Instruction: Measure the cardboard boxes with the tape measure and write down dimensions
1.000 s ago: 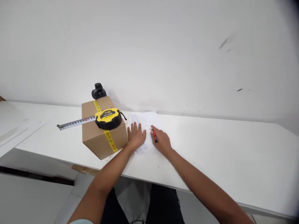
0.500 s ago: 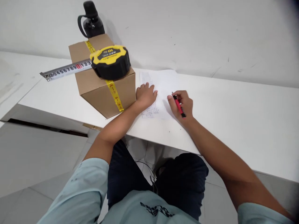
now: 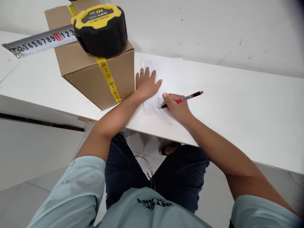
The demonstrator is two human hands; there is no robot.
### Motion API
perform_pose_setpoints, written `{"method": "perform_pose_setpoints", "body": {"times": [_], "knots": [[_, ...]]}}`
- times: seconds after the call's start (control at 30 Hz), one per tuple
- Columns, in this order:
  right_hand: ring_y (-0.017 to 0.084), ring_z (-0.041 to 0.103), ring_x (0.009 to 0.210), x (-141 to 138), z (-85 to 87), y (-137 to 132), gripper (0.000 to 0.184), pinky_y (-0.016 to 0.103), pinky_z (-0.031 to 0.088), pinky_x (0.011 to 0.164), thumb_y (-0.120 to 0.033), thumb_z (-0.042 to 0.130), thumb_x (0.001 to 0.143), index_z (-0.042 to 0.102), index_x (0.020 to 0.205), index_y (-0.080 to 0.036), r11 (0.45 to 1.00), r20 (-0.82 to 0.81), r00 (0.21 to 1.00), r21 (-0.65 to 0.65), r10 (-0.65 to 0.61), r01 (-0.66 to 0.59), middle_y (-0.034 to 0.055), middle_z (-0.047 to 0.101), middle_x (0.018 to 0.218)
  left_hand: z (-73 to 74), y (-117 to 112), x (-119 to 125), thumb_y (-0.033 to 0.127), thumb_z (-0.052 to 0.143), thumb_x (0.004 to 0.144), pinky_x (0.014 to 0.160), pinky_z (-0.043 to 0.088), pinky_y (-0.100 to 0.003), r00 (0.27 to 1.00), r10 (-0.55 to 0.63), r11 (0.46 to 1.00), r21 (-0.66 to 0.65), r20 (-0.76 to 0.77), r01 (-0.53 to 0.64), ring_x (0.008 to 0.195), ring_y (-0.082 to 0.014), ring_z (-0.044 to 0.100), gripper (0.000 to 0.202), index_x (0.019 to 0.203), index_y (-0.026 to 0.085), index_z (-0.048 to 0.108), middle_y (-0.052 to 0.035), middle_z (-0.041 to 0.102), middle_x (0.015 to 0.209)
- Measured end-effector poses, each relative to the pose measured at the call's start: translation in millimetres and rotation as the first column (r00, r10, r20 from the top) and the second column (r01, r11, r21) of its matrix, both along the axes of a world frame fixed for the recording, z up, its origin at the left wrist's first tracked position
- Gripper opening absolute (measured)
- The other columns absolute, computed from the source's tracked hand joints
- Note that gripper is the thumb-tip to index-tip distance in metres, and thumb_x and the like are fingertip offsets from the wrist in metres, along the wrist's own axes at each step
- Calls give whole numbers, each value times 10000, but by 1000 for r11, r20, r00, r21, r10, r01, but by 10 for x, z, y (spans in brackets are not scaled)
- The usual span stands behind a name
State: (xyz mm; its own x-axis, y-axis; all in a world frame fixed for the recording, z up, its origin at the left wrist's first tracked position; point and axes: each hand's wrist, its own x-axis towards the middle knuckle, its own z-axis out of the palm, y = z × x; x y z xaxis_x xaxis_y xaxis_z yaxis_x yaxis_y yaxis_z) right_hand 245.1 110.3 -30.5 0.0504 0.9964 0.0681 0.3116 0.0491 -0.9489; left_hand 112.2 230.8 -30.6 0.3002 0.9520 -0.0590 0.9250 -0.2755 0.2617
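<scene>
My left hand [image 3: 147, 85] lies flat with its fingers spread on a sheet of paper [image 3: 169, 71] covered in handwriting down its left side. In my right hand [image 3: 177, 106] is a red and black pen [image 3: 187, 97]. Its tip touches the lower part of the written strip, and its back end points right. Just left of my left hand stands a cardboard box [image 3: 83, 85] sealed with yellow printed tape [image 3: 108, 76]. A yellow and black tape measure [image 3: 101, 30] rests on the box, its metal blade [image 3: 45, 39] drawn out to the left.
The white tabletop [image 3: 237, 117] runs along a scuffed white wall [image 3: 213, 28]. Below its front edge are my legs [image 3: 180, 177] and the tiled floor. A white panel [image 3: 35, 148] with a dark gap above it stands at the lower left.
My right hand has moved down and left, bringing the pen tip onto the written strip. My left fingers have spread wider. The view has shifted, so the box looks nearer and the black bottle is mostly cut off.
</scene>
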Motion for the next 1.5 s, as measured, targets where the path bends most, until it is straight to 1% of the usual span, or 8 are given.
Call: {"method": "perform_pose_setpoints", "body": {"times": [0.2,0.43,0.7,0.9,1.03,1.23,1.4,1.5], "knots": [[116,485,546,-26,-4,-28,777,301,396,550,-937,624,748,440,504,-223,1000,42,999,25,2,-3,0,507,540,-51,25,17,625,353,1030,1346,-2,-631,1000,30,1000,0,6,-30,1689,-400,28,756,1712,298,327,-29,211,1820],[128,510,565,-25,4,-20,695,298,390,556,-776,668,835,382,515,-230,1000,54,998,6,21,-22,-3,491,526,-54,37,10,619,346,1035,1355,2,-597,1000,14,1000,-12,16,-14,1693,-384,19,763,1718,280,314,-41,195,1823],[125,506,561,-14,4,-21,636,305,406,568,-677,676,864,393,511,-229,999,46,998,-3,45,-45,-10,484,525,-113,72,1,678,367,1023,1357,8,-593,999,2,1000,20,55,-3,1692,-383,31,769,1700,316,356,-13,248,1810],[116,487,555,-19,-1,-14,620,304,416,584,-636,691,867,395,507,-228,1000,19,1000,9,0,0,-15,486,526,-30,26,15,630,347,1041,1358,1,-584,1000,13,1000,-18,23,-13,1693,-381,21,756,1714,286,324,-36,202,1822],[113,460,544,-6,-6,-15,599,294,366,548,-609,688,881,413,512,-227,999,29,999,-8,37,-37,-16,489,522,28,-9,26,594,341,1045,1355,-11,-585,1000,18,999,-43,4,-18,1692,-388,0,766,1723,240,298,-74,162,1828],[122,482,555,-4,-5,-11,592,302,392,566,-610,694,883,440,510,-227,1000,26,1000,6,17,-17,-13,492,514,30,-9,32,581,349,1039,1357,-2,-580,1000,20,998,-52,9,-19,1691,-391,-15,768,1727,246,288,-62,158,1830],[119,482,545,-13,2,-15,554,317,421,597,-601,683,892,539,514,-221,1000,0,1000,17,3,-3,-15,498,519,19,-3,26,598,357,1034,1349,0,-613,1000,12,999,-39,20,-11,1690,-401,-5,756,1719,282,306,-45,180,1827],[116,472,537,-16,-2,-16,570,315,420,590,-609,685,889,517,507,-221,1000,3,1000,22,-18,18,-21,481,513,14,-4,20,608,354,1038,1349,-8,-609,1000,11,999,-30,19,-11,1691,-395,12,752,1714,280,320,-48,189,1825]]}}
